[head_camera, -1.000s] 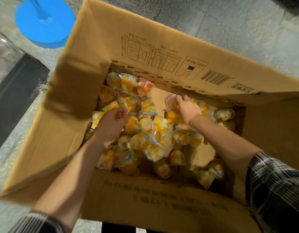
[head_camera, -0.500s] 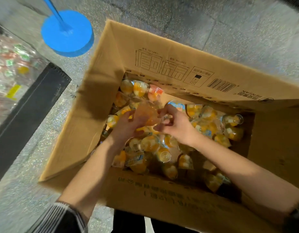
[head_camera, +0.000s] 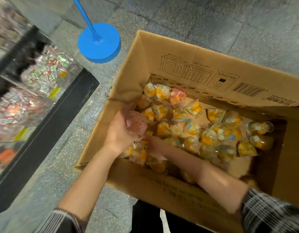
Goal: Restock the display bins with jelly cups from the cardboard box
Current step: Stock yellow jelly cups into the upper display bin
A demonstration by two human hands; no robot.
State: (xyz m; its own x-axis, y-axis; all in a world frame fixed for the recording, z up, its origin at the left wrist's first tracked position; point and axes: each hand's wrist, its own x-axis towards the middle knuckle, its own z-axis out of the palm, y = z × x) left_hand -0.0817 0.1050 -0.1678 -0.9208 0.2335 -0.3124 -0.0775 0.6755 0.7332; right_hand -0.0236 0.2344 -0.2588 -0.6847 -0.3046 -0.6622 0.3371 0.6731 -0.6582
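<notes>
A left hand gripped a light, slick, crushable-looking jelly cup by its sides over the cardboard box, while the right hand, fingers blurred beyond telling, reached among the others.

— What's in front of you right now?

— Your cardboard box stands open on the floor, flaps up, with a barcode and printed diagrams on the inside of the far flap.

— And what's inside?

— Jelly cups, a loose heap of clear plastic cups with orange, yellow and white fruit pieces, lying on their sides and tilted every way. They cover most of the box bottom, with bare cardboard showing at the far side. One reddish cup lies near the far left corner.

— The display bins?

— Your display bins sit to the left of the box, clear-walled, holding small wrapped items; they are blurred.
</notes>
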